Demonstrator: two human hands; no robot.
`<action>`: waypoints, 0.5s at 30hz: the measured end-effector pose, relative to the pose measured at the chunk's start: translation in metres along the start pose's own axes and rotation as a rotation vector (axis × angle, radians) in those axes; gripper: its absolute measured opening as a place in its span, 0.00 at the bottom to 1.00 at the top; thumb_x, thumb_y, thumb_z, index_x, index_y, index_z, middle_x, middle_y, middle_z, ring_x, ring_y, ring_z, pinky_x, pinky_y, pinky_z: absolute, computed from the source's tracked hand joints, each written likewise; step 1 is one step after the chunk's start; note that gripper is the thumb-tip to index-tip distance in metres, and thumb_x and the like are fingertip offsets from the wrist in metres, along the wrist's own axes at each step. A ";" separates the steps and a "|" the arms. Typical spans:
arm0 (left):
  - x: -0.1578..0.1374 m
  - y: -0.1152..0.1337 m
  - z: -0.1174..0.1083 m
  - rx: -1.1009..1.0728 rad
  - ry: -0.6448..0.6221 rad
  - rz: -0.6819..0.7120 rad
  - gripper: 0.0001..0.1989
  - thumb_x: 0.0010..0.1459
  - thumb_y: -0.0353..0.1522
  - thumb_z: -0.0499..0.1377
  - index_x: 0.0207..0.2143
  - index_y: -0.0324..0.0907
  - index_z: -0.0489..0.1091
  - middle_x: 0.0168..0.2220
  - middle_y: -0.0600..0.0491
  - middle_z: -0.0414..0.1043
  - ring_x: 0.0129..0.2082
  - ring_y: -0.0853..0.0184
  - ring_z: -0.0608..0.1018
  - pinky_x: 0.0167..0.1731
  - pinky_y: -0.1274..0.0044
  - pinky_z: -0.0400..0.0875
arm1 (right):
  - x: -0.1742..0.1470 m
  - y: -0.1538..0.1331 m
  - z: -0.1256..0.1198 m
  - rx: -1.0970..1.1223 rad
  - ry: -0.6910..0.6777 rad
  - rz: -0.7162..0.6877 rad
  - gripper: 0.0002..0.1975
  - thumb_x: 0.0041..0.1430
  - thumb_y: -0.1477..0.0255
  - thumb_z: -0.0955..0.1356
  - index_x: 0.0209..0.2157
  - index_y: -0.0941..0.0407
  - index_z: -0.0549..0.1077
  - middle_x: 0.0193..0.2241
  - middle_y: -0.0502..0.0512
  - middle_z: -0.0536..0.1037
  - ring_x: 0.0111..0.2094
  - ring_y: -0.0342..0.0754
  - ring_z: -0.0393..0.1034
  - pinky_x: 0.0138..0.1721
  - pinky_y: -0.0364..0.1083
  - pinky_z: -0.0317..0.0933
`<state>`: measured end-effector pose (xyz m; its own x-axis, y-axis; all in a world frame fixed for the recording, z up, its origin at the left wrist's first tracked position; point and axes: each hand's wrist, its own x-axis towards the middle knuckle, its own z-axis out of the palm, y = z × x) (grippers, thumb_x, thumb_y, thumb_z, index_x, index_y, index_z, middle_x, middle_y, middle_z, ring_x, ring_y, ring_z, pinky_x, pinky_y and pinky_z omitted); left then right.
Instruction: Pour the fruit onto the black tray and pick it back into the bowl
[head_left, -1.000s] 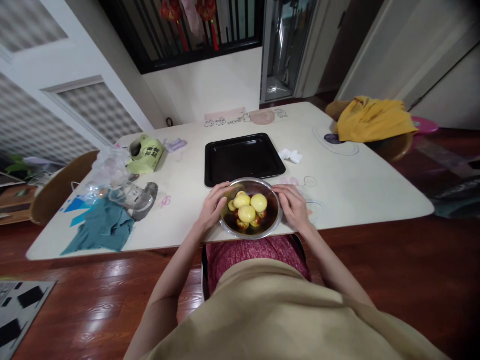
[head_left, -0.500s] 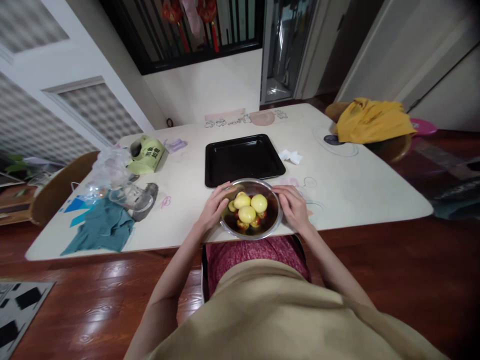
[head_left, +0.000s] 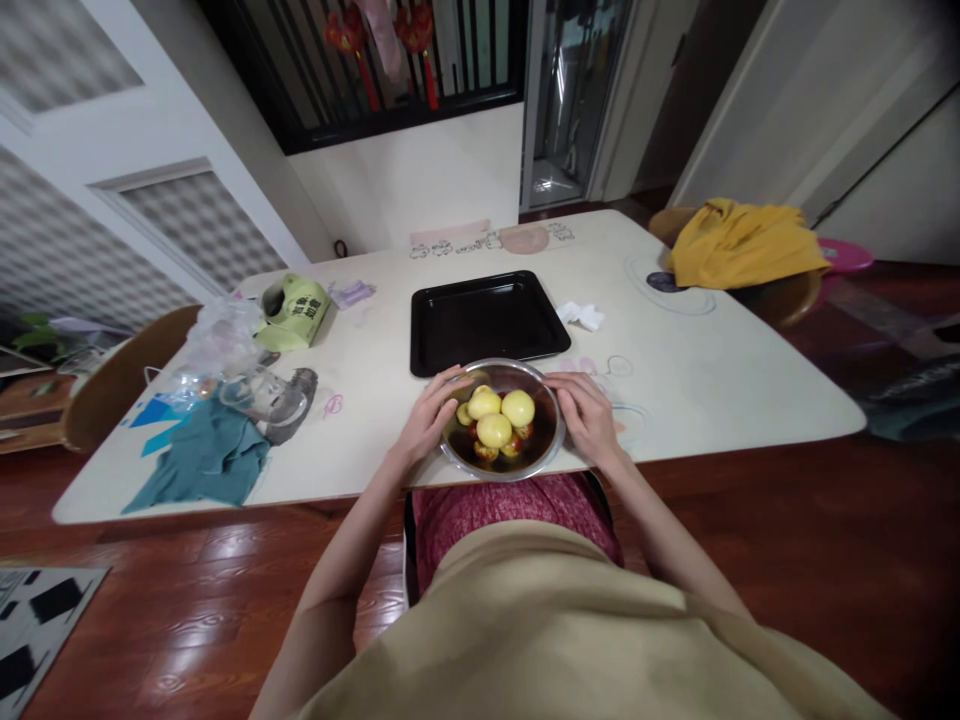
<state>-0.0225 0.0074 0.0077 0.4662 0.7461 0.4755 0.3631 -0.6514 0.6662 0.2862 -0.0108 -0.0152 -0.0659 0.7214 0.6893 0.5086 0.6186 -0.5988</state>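
Observation:
A shiny metal bowl (head_left: 547,434) sits at the near edge of the table, holding several round, pale yellow fruits (head_left: 493,430) whose exact kind I cannot tell. Around the left side of its rim curls my left hand (head_left: 429,414), thumb near the inside edge. My right hand (head_left: 588,414) grips the opposite side in the same way. Just beyond the bowl lies a black baking tray (head_left: 487,320), with nothing on it. The bowl's underside is hidden.
On the white table (head_left: 697,380), a teal cloth (head_left: 206,460), a clear plastic container (head_left: 262,395), plastic bags (head_left: 225,335) and a green bag (head_left: 296,310) lie leftward. A crumpled tissue (head_left: 585,316) is right of the tray. Yellow fabric (head_left: 750,245) covers a chair.

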 end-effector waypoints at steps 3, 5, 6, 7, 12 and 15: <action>0.000 0.000 0.000 -0.001 0.000 0.002 0.26 0.78 0.47 0.46 0.65 0.46 0.72 0.69 0.41 0.67 0.72 0.52 0.67 0.71 0.52 0.61 | 0.000 0.000 0.000 -0.001 0.001 -0.003 0.18 0.77 0.66 0.60 0.46 0.53 0.81 0.46 0.61 0.85 0.49 0.56 0.79 0.53 0.58 0.72; 0.000 -0.001 0.000 -0.001 -0.001 0.001 0.26 0.78 0.47 0.46 0.65 0.46 0.72 0.69 0.41 0.66 0.72 0.52 0.67 0.71 0.52 0.61 | 0.000 0.000 0.000 -0.002 0.001 -0.008 0.17 0.77 0.67 0.61 0.47 0.53 0.81 0.46 0.61 0.85 0.49 0.56 0.78 0.53 0.58 0.72; 0.000 -0.001 0.000 0.000 -0.002 0.001 0.26 0.78 0.47 0.46 0.65 0.46 0.72 0.69 0.41 0.66 0.72 0.52 0.67 0.71 0.52 0.61 | -0.001 0.001 0.000 -0.001 0.000 -0.011 0.17 0.77 0.67 0.61 0.47 0.53 0.81 0.46 0.61 0.85 0.49 0.56 0.78 0.53 0.58 0.72; 0.000 -0.001 0.000 -0.001 -0.002 0.001 0.26 0.78 0.47 0.46 0.65 0.46 0.72 0.69 0.41 0.66 0.72 0.52 0.67 0.71 0.52 0.61 | -0.001 0.001 0.000 0.000 -0.001 -0.013 0.17 0.77 0.67 0.61 0.47 0.53 0.81 0.46 0.61 0.85 0.49 0.56 0.78 0.53 0.58 0.72; 0.000 -0.001 0.001 -0.007 0.004 0.000 0.26 0.78 0.46 0.46 0.64 0.46 0.72 0.69 0.41 0.66 0.72 0.51 0.66 0.71 0.52 0.61 | -0.001 0.001 0.000 0.000 0.000 -0.012 0.17 0.77 0.67 0.61 0.47 0.53 0.81 0.46 0.61 0.85 0.49 0.56 0.79 0.53 0.58 0.73; 0.000 0.000 0.001 -0.011 0.006 0.001 0.25 0.78 0.46 0.47 0.64 0.46 0.73 0.69 0.41 0.66 0.72 0.51 0.66 0.72 0.51 0.60 | -0.001 0.001 0.000 0.001 0.002 -0.008 0.17 0.77 0.66 0.60 0.47 0.52 0.81 0.46 0.61 0.85 0.49 0.56 0.79 0.53 0.59 0.73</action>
<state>-0.0221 0.0074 0.0069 0.4619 0.7463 0.4793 0.3542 -0.6506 0.6718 0.2867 -0.0105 -0.0165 -0.0686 0.7161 0.6947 0.5075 0.6245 -0.5936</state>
